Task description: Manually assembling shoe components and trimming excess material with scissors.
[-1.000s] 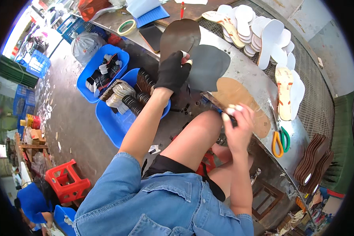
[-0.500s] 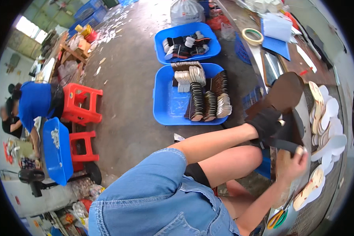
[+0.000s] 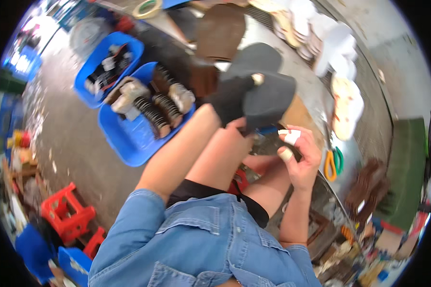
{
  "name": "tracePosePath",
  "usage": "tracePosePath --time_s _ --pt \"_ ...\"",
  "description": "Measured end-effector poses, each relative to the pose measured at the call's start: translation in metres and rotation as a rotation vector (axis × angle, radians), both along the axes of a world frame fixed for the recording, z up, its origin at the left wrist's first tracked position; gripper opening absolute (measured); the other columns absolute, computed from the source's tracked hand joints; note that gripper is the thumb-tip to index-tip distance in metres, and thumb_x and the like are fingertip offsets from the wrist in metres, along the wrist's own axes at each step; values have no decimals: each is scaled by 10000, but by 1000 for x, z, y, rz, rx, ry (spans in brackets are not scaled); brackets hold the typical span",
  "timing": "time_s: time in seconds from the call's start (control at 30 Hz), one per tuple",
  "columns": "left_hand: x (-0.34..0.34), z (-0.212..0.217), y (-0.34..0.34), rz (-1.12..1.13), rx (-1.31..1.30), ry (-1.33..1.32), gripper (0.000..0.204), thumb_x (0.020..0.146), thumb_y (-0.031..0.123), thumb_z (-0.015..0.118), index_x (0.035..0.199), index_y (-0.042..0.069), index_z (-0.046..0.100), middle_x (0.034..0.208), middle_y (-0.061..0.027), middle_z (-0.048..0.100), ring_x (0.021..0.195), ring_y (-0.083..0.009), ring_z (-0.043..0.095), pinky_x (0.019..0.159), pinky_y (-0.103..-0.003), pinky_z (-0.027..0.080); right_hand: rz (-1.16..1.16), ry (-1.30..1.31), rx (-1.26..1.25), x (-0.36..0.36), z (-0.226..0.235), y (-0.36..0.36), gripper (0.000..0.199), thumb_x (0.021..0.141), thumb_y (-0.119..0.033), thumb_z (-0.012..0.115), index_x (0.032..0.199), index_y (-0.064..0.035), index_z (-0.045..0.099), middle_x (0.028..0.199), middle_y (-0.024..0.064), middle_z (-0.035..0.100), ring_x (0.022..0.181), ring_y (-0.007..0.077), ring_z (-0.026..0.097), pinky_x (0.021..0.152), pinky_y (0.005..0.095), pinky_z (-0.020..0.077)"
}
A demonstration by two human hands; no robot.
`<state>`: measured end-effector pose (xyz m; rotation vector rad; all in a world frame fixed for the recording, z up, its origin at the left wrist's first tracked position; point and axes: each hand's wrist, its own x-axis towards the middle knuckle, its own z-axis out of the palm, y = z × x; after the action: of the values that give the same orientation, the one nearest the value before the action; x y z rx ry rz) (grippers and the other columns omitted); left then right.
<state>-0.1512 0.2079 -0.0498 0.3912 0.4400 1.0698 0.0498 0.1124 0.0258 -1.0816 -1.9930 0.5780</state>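
My left hand [image 3: 234, 98], in a black glove with a light-wrapped thumb tip showing, grips a black shoe-sole piece [image 3: 270, 103] over my knees. Another dark grey sole shape [image 3: 256, 57] fans out just beyond it; whether the two are joined I cannot tell. My right hand [image 3: 301, 155], bare with white tape on its fingers, is raised to the right of the black piece. Its thumb and fingers are apart and nothing shows between them. A brown sole piece [image 3: 220, 31] lies farther off on the bench. Motion blurs the picture.
White and cream soles [image 3: 347, 105] lie in a row along the bench at right, with scissors [image 3: 331, 162] near my right hand. Blue tubs [image 3: 124, 143] of stacked soles stand on the floor at left. Brown pieces [image 3: 368, 186] lie at lower right; a red stool [image 3: 67, 213] is at lower left.
My view has swung to the right. My right hand has let go of the black piece's end and drawn away from it; my left hand still holds the piece.
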Motion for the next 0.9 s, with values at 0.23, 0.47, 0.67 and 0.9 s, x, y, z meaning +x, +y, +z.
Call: tracePosePath --time_s 0.23,0.47,0.67,0.9 --pt "32 49 -40 -123 -96 31 481 906 218 594 1294 -15 433 1218 -165 560 1074 -252 592 889 -357 522 -146 809 -486 16 -43 -23 425 875 -210 657 1209 24 536 1173 100 577 1065 162 544 877 323 474" --pt "52 42 -44 -80 -21 -88 405 908 192 573 1229 -38 482 1174 -147 576 1061 -253 580 922 -378 480 -159 814 -748 32 -41 -41 153 845 -57 654 975 6 603 764 36 637 556 74 568 479 204 443" --pt "78 34 -49 -309 -111 135 418 916 209 575 1232 -46 479 1156 -147 584 997 -228 606 859 -339 503 -98 594 -817 90 -55 -76 210 826 -70 668 1004 25 611 801 30 652 739 82 618 646 215 496" --pt "91 45 -62 -245 -18 448 379 852 159 601 1169 -38 539 1068 -113 616 911 -185 623 778 -295 518 -924 175 -126 181 -6 23 189 820 -101 633 939 44 604 873 77 640 809 145 598 727 291 465"
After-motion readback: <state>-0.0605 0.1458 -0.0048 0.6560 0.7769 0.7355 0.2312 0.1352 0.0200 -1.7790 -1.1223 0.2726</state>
